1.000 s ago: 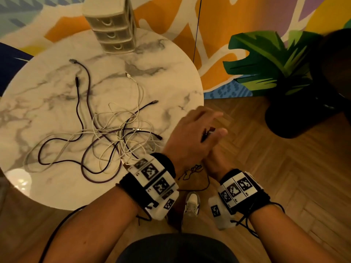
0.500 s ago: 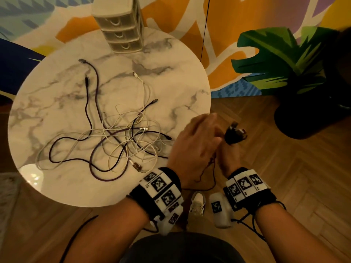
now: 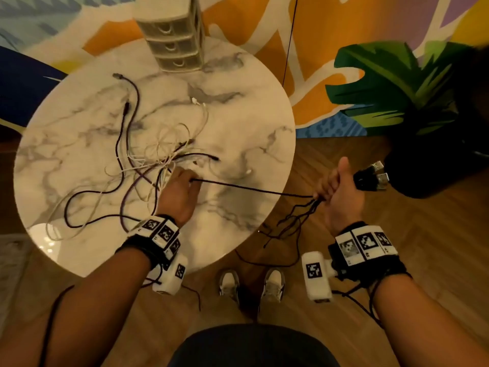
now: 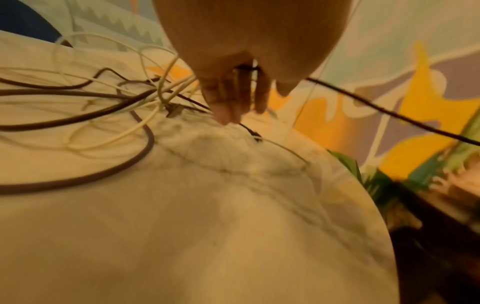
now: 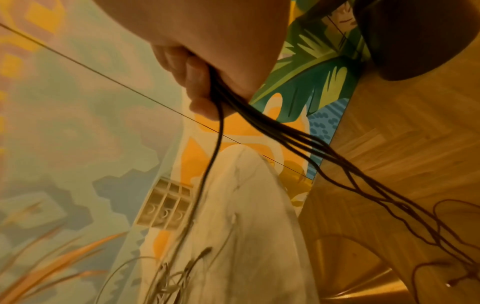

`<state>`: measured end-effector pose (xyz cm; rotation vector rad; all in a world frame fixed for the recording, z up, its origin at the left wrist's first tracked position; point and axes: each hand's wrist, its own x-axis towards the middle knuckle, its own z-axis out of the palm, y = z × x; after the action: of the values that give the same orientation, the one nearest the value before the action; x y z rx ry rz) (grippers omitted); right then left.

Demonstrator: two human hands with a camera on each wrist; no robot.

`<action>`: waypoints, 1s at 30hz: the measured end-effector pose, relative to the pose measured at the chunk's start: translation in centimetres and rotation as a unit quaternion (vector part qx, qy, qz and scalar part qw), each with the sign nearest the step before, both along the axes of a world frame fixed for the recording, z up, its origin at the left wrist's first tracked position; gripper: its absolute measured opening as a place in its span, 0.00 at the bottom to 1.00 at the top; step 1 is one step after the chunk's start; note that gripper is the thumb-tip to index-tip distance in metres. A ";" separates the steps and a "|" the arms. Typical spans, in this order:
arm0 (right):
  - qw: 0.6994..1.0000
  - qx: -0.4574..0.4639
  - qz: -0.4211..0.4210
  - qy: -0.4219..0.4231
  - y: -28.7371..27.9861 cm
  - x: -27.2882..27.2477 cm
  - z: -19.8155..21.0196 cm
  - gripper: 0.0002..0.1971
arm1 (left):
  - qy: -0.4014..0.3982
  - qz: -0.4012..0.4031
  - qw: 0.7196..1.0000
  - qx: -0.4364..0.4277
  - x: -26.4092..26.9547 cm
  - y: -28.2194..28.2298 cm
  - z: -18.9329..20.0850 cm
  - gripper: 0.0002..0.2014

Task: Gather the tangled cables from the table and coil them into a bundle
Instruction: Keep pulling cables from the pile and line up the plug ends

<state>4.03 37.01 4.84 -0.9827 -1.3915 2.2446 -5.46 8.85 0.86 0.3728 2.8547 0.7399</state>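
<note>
A tangle of white and dark cables (image 3: 148,165) lies on the round marble table (image 3: 238,102). My left hand (image 3: 182,181) is over the tangle's right side with its fingers (image 4: 233,98) curled down among the strands, pinching a black cable (image 3: 251,188). That cable runs taut off the table's edge to my right hand (image 3: 330,186). The right hand is a fist round a bunch of dark cable strands (image 5: 259,119). Their plugs (image 3: 370,177) stick out past the thumb. Loose loops (image 3: 291,223) hang below the fist toward the floor.
A small beige drawer unit (image 3: 174,41) stands at the table's far edge. Right of the table are a leafy plant (image 3: 397,88) and its dark pot (image 3: 436,168) on the wooden floor. My shoes (image 3: 251,284) are beside the table's near edge.
The hands were together off the table's right edge. The left hand has reached into the tangle, the right has swung right, and a black cable is now stretched between them. The tangle has bunched up.
</note>
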 end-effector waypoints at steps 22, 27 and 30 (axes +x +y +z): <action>0.981 -0.014 0.145 -0.126 -4.7 0.6 -3.2 0.16 | -0.164 -0.171 0.971 -0.027 9.1 7.7 0.9 0.14; 0.995 0.021 0.084 -0.058 -3.5 0.4 -2.3 0.16 | -0.001 -0.056 0.997 -0.045 3.5 1.6 -0.7 0.13; 0.996 0.024 0.068 -0.043 -3.1 0.5 -2.2 0.15 | 0.114 -0.013 0.993 -0.029 1.1 -0.6 0.1 0.11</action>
<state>4.56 33.93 2.61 -1.0074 -1.5862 2.2786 -4.38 8.26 0.95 0.5174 3.0681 0.6468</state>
